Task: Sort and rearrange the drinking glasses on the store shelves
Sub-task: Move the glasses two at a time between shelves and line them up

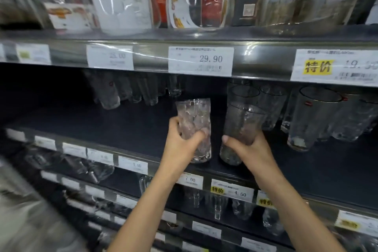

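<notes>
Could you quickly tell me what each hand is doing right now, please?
Left hand: grips the textured glass.
Right hand: grips the darker glass.

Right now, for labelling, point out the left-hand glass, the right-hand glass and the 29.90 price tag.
left-hand glass (193, 114): head view, upper wall.
right-hand glass (243, 120): head view, upper wall.
29.90 price tag (200, 61): head view, its middle.

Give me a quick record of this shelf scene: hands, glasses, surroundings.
left hand: grips a textured glass, upright
right hand: grips a second glass, upright, just to the right of the first
shelf: dark; other glasses stand at its back and right
above: pitcher; price tag reading 29.90
</notes>
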Motion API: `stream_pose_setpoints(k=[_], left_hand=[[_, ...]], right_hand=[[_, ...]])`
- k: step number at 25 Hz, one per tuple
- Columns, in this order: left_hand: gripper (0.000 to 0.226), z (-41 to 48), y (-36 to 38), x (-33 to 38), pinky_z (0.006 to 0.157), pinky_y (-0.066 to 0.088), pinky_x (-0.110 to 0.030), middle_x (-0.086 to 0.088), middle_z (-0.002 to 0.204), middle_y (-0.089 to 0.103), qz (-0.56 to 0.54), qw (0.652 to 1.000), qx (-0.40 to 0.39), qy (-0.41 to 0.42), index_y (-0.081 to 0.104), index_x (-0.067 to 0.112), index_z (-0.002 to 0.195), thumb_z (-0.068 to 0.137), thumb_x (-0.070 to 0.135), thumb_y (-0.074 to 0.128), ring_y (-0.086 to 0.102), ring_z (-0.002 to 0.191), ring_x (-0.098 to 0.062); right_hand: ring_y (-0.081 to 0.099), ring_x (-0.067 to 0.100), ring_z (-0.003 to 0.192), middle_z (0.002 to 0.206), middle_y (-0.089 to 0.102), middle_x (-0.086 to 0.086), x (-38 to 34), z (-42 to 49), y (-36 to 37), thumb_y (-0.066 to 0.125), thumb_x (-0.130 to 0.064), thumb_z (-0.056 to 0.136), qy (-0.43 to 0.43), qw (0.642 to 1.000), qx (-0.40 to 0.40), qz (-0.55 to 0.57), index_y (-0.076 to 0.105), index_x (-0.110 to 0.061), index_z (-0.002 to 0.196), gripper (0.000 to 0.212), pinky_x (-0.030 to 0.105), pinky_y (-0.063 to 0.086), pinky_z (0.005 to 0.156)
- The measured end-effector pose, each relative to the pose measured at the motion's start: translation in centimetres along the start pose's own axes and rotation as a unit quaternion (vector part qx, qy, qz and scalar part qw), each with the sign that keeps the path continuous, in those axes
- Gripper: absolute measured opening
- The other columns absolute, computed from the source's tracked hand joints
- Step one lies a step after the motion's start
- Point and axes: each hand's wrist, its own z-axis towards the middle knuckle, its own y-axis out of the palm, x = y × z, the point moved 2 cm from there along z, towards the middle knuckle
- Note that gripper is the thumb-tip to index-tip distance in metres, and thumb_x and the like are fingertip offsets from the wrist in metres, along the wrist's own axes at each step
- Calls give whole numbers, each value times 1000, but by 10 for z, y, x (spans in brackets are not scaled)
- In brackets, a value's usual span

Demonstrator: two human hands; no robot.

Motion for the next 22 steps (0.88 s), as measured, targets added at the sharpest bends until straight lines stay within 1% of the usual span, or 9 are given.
stream_pose_setpoints(k=[2, 4, 7, 10, 12, 14, 16, 19, 22], left_hand=[[49, -10, -28, 4, 84, 54, -29, 15, 106, 72, -38, 999, 18, -6, 57, 37, 113, 68, 51, 71, 70, 99, -6], [47, -21, -58, 5, 97, 52, -45, 7, 114, 73, -55, 997, 41, -16, 60, 37, 115, 73, 52, 72, 69, 108, -17], [62, -36, -108, 10, 103, 45, -60, -3, 122, 70, -76, 992, 96, -31, 61, 35, 122, 71, 66, 75, 64, 116, -33], [78, -47, -161, 13, 107, 41, -61, -6, 132, 65, -78, 984, 153, -43, 57, 32, 130, 68, 76, 72, 58, 125, -37], [90, -51, -191, 13, 109, 39, -60, -7, 140, 59, -63, 981, 174, -57, 53, 25, 138, 69, 82, 65, 53, 131, -36], [91, -54, -224, 15, 110, 40, -55, 2, 139, 60, -36, 978, 195, -59, 54, 30, 138, 69, 89, 55, 54, 131, -24], [89, -55, -255, 16, 111, 40, -53, 7, 138, 60, -24, 974, 216, -57, 55, 34, 136, 68, 92, 51, 54, 131, -19], [103, -51, -300, 10, 112, 35, -61, -10, 149, 49, -38, 969, 231, -82, 47, 25, 144, 66, 92, 54, 44, 139, -37], [108, -44, -338, 0, 113, 35, -59, -9, 153, 45, -29, 967, 234, -97, 42, 32, 147, 61, 96, 52, 43, 140, -36]], right_hand=[[66, -12, 85, 91, 69, -34, -7, -7, 28, 84, -43, 73, 6, 997, -37, 65, 58, -52, 97, 36, 9, 50, 61], [66, -14, 85, 94, 67, -38, -16, -15, 55, 81, -61, 67, 28, 990, -59, 121, 61, -55, 96, 36, 11, 52, 61], [75, 17, 88, 100, 77, -7, -26, -26, 105, 76, -72, 62, 41, 980, -105, 163, 71, -44, 98, 46, 36, 61, 71], [75, 23, 92, 101, 77, 0, -39, -38, 159, 75, -72, 66, 47, 973, -146, 174, 71, -32, 107, 58, 42, 59, 81], [74, 22, 92, 100, 77, 1, -45, -43, 189, 75, -67, 69, 54, 967, -168, 184, 72, -30, 104, 51, 42, 59, 81], [74, 25, 90, 99, 77, 3, -52, -47, 224, 76, -63, 70, 65, 961, -191, 189, 72, -29, 105, 48, 40, 60, 74], [73, 29, 89, 98, 77, 5, -59, -52, 256, 75, -63, 69, 74, 958, -204, 189, 71, -25, 109, 55, 46, 61, 75], [72, 28, 94, 99, 76, 4, -68, -55, 301, 74, -65, 69, 73, 960, -209, 172, 72, -24, 106, 55, 56, 54, 93], [73, 29, 89, 94, 76, 6, -74, -54, 337, 73, -67, 63, 71, 964, -210, 149, 72, -22, 102, 60, 59, 54, 92]])
